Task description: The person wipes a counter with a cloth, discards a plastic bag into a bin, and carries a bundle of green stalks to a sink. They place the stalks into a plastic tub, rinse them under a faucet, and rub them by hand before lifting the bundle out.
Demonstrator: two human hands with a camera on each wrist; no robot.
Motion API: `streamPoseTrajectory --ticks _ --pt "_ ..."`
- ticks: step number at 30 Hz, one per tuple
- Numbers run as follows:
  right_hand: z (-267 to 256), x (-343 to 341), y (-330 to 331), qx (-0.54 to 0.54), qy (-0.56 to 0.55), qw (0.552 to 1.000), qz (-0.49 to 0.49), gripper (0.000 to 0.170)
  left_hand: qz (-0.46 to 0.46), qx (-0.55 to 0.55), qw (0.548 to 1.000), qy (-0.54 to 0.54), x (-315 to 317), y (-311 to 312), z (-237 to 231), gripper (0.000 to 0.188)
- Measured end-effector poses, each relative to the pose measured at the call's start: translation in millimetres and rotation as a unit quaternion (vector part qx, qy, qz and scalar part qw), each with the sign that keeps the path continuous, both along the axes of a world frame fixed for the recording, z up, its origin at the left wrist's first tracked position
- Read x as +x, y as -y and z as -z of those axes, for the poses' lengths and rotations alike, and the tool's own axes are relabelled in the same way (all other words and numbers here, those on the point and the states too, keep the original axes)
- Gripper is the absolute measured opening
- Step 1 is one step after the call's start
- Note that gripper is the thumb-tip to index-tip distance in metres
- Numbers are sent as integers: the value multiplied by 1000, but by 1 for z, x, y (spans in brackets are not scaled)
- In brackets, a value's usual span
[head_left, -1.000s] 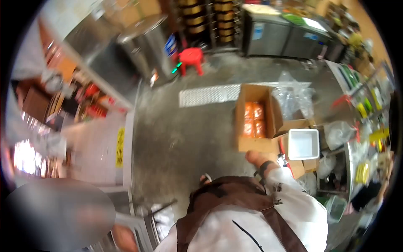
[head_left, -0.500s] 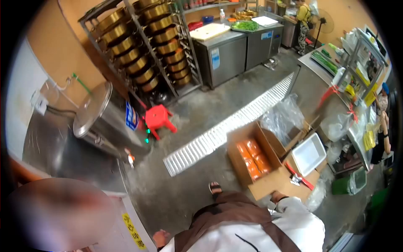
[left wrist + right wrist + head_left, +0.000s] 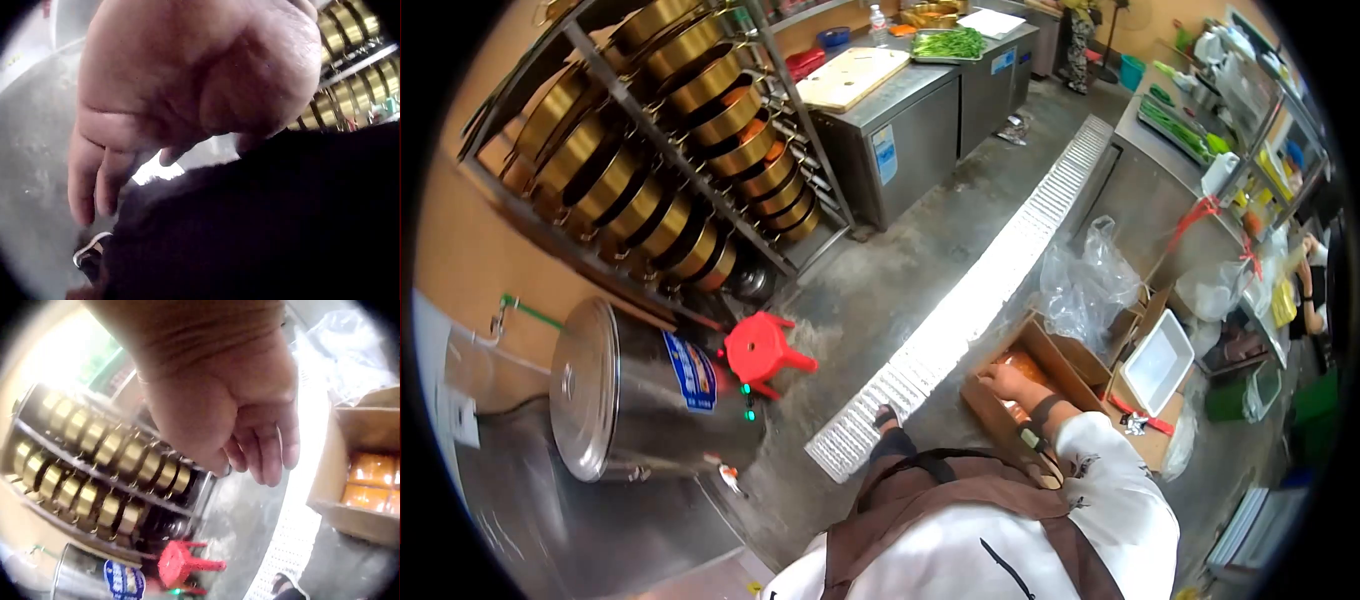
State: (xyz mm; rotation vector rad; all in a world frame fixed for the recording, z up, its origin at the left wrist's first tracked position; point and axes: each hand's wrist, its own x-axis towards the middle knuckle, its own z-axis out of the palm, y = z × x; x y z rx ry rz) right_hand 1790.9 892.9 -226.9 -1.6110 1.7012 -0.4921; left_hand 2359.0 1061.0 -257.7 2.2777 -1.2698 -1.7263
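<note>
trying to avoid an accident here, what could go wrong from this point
The sandalled foot is on the metal floor strip and might slip. The right hand is close to the open carton, so its edge could scrape the fingers. Loose plastic bags beside it could snag.

Behind the fingers (image 3: 270, 453) of the right hand (image 3: 219, 400), a dark band (image 3: 1048, 407) is circling the wrist; farther back, dark marks (image 3: 1084, 466) are dotting a white sleeve (image 3: 1125, 490). A brown apron (image 3: 970, 487) is covering dark trousers (image 3: 890, 444).
</note>
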Motion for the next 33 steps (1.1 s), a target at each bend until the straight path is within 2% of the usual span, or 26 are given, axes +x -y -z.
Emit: streamPoseTrajectory --ticks 2,4,6,8,10,11,12,15,16,18,19,20,21,22,23,24,25,27,28,29,30,32,33 --pt "0 -14 6 59 -77 991 92 30 32 12 999 -3 -1 71 -24 39" --pt "33 -31 -5 137 -158 960 185 31 66 22 998 -7 -7 139 -48 39" --pt "83 -50 -29 195 -174 952 161 34 107 27 994 -11 -16 209 -69 39" --pt "60 -43 -33 243 -137 948 155 37 148 28 988 -17 -30 273 -87 40" --pt "144 -57 -60 271 -229 934 49 35 184 35 982 -22 -49 333 -99 40" --pt "140 -51 -58 284 -206 930 112 31 212 39 976 -23 -65 363 -109 40" --pt "136 -46 -55 293 -195 927 129 31 233 44 971 -25 -81 394 -113 40" --pt "111 -38 -23 326 -234 914 -58 25 295 66 953 -24 -141 480 -117 40" --pt "114 -44 -7 330 -228 915 -37 25 314 74 946 -24 -166 507 -118 40" --pt "120 -63 25 442 -79 894 1 21 344 89 934 -27 -221 561 -120 41" --pt "94 -64 47 400 13 855 329 23 356 96 929 -26 -250 583 -122 41" --pt "158 -88 55 348 -75 909 218 30 367 100 924 -29 -282 605 -126 41" --pt "226 -111 60 278 -181 936 115 37 375 108 920 -26 -308 622 -129 41" --pt "123 -139 112 323 -80 895 297 29 384 114 916 -22 -336 638 -134 41" --pt "149 -175 132 183 -101 947 243 28 390 119 913 -22 -363 655 -140 41" --pt "200 -209 157 177 -156 950 206 31 398 122 909 -20 -386 672 -145 41" --pt "98 -238 208 219 -49 907 357 43 403 126 906 -20 -410 689 -150 41" --pt "60 -295 267 161 -65 916 362 42 419 122 900 -15 -457 721 -159 42" --pt "2 -316 297 163 -55 911 374 40 428 125 895 -16 -482 735 -171 42" --pt "-17 -339 317 105 -122 937 310 35 451 98 887 7 -505 751 -183 42" --pt "-24 -359 336 106 -124 934 317 35 472 68 878 28 -529 766 -193 42" --pt "-28 -397 371 92 62 887 448 28 489 48 870 35 -579 795 -208 40" --pt "-25 -413 382 64 53 892 444 26 537 27 842 43 -606 812 -216 40"
